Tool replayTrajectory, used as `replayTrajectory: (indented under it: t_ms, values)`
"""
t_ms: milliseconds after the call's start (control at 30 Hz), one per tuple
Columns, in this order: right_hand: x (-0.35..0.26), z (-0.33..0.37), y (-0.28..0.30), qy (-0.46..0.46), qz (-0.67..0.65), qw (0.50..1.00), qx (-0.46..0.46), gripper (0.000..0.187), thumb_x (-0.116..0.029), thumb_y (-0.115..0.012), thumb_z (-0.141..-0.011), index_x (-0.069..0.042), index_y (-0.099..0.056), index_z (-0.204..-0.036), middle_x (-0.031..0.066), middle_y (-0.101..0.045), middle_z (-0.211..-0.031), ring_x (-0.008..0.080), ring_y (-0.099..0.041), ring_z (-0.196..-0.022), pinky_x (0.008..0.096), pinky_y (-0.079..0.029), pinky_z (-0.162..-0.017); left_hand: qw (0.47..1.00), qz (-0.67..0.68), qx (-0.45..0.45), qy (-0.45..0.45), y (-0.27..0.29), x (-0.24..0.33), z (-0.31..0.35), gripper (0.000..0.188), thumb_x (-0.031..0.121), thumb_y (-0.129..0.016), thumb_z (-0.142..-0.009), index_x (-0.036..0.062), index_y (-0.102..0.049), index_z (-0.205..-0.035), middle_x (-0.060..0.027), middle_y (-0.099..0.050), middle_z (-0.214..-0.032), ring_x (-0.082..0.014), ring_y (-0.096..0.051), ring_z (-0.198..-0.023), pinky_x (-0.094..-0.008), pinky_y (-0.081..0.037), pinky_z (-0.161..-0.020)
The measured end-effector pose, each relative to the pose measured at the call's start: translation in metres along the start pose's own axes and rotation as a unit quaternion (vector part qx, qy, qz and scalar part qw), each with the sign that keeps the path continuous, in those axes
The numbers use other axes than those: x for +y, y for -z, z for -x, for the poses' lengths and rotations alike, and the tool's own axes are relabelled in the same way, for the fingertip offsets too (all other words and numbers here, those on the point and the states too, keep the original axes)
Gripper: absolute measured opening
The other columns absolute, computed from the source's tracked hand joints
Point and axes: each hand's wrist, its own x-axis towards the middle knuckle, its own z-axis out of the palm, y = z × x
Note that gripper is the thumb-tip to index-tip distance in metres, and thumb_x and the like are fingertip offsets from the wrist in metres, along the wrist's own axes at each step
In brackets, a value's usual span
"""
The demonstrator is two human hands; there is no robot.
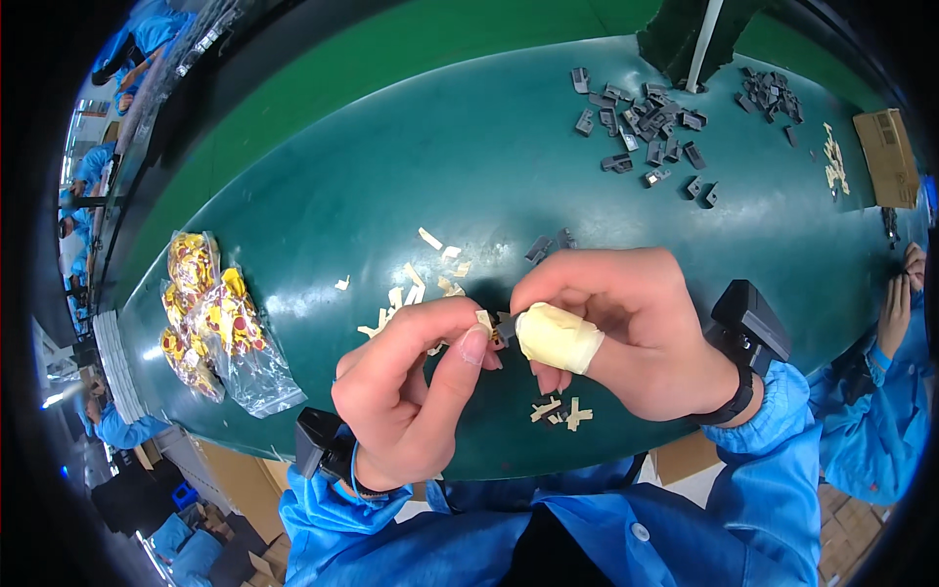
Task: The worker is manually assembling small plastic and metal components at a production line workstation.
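Over the near part of the green table my two hands meet. My left hand (pixel 416 382) pinches a small cream strip (pixel 484 319) between thumb and forefinger. My right hand (pixel 626 333), its thumb wrapped in pale yellow tape (pixel 558 338), grips a small dark grey plastic part (pixel 507 328) right beside the strip. The fingers cover most of that part. Loose cream strips (pixel 413 286) are scattered just beyond my left hand, and a few more strips (pixel 575 415) lie below my right hand. Two grey parts (pixel 538 248) rest beyond my right knuckles.
Clear bags of yellow and red pieces (pixel 235 318) lie at the left. Piles of grey plastic parts (pixel 655 122) spread at the far right, by a white pole (pixel 704 44). A cardboard box (pixel 885 157) stands at the right edge, near a co-worker's hands (pixel 898 303).
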Motion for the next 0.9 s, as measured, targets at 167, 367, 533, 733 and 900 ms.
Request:
replayTrajectory:
  t_ms: [167,367,533,733,900]
  values:
    - [-0.0020,-0.0026,0.0014,0.003,0.019,1.000,-0.001,0.010,-0.001,-0.053,-0.095,0.005,-0.061,-0.099,0.0060,-0.067,-0.082,0.0056,-0.060,-0.067,0.0213,-0.049,-0.056,0.999,-0.043,-0.004,-0.025,-0.0014,0.0018,-0.0028,0.013,-0.008,-0.062,-0.091,-0.0106,-0.065,-0.102,-0.0148,-0.070,-0.082,-0.0164,-0.068,-0.070,-0.0245,-0.053,-0.064]
    - [-0.0047,-0.0050,0.0038,-0.028,0.010,0.999,-0.014,0.014,-0.003,-0.060,-0.095,0.007,-0.061,-0.105,0.0082,-0.064,-0.081,0.0112,-0.063,-0.066,0.0246,-0.052,-0.060,1.000,-0.026,-0.015,-0.007,-0.0015,0.0038,-0.0038,0.012,-0.008,-0.060,-0.091,-0.0111,-0.065,-0.102,-0.0146,-0.070,-0.082,-0.0167,-0.069,-0.071,-0.0251,-0.054,-0.065]
    - [-0.0020,-0.0040,0.0055,-0.027,0.003,1.000,-0.008,0.010,-0.002,-0.054,-0.094,0.005,-0.060,-0.097,0.0066,-0.067,-0.082,0.0060,-0.060,-0.065,0.0214,-0.049,-0.055,1.000,-0.028,-0.009,-0.007,-0.0023,0.0007,-0.0043,0.012,-0.007,-0.060,-0.092,-0.0110,-0.065,-0.102,-0.0144,-0.070,-0.082,-0.0169,-0.069,-0.072,-0.0254,-0.054,-0.065]
    - [-0.0017,-0.0041,0.0046,-0.028,0.005,1.000,-0.008,0.010,-0.002,-0.054,-0.093,0.005,-0.061,-0.097,0.0064,-0.067,-0.082,0.0062,-0.059,-0.063,0.0213,-0.048,-0.055,0.999,-0.040,-0.024,0.003,-0.0021,0.0063,-0.0035,0.012,-0.007,-0.060,-0.092,-0.0105,-0.065,-0.102,-0.0152,-0.071,-0.084,-0.0173,-0.069,-0.072,-0.0259,-0.055,-0.065]
    - [-0.0020,-0.0041,0.0036,-0.022,-0.002,1.000,-0.007,0.009,-0.001,-0.054,-0.093,0.005,-0.061,-0.096,0.0067,-0.067,-0.081,0.0065,-0.060,-0.063,0.0214,-0.048,-0.054,0.997,-0.070,-0.010,-0.025,0.0008,0.0032,-0.0042,0.014,-0.007,-0.064,-0.089,-0.0101,-0.065,-0.102,-0.0156,-0.071,-0.084,-0.0179,-0.070,-0.073,-0.0259,-0.054,-0.066]
